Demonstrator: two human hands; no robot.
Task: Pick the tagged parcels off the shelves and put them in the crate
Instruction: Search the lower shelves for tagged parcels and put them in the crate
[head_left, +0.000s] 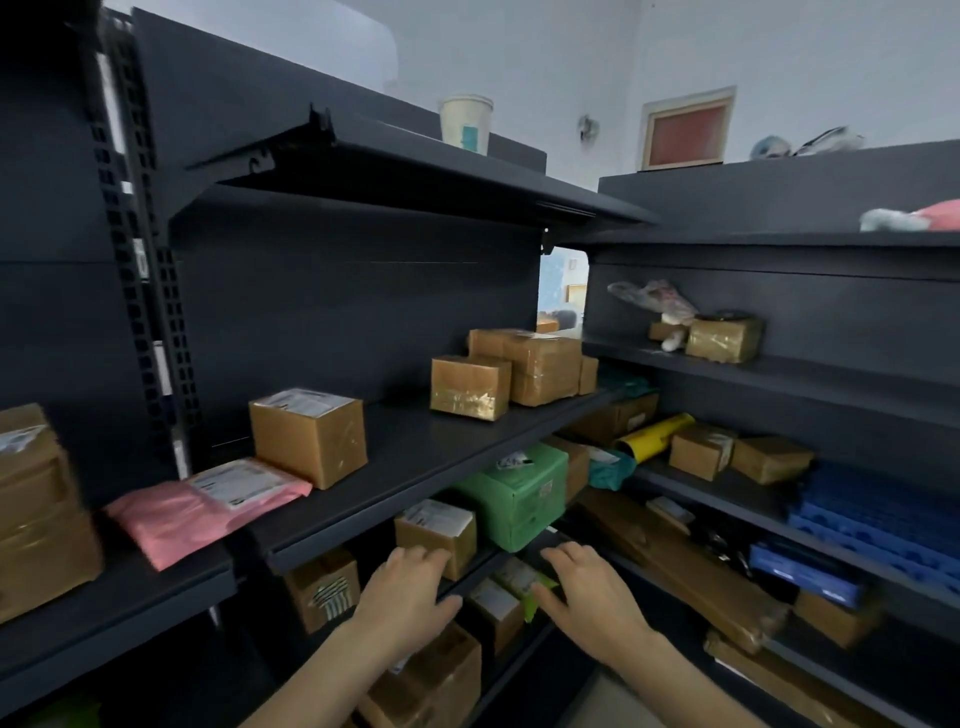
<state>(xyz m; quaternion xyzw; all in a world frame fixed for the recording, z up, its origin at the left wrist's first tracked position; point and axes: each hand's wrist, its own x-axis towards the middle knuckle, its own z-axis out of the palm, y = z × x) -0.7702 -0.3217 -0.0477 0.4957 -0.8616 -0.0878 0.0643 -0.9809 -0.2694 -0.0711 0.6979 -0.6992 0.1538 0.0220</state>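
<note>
Left hand (410, 587) touches a small labelled box (439, 530) with relaxed fingers; right hand (589, 590) spreads empty beside it

We note matt dark metal shelves (415, 441); brown cardboard box (470, 387), glossy tape; smooth pink plastic mailer (171, 519); green plastic-wrapped parcel (514, 499); paper cup (466, 122).

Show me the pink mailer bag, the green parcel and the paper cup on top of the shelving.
pink mailer bag (182, 519), head view, on the pink plastic beside its label.
green parcel (511, 499), head view, on its front face.
paper cup (466, 124), head view, on its side wall.
</note>
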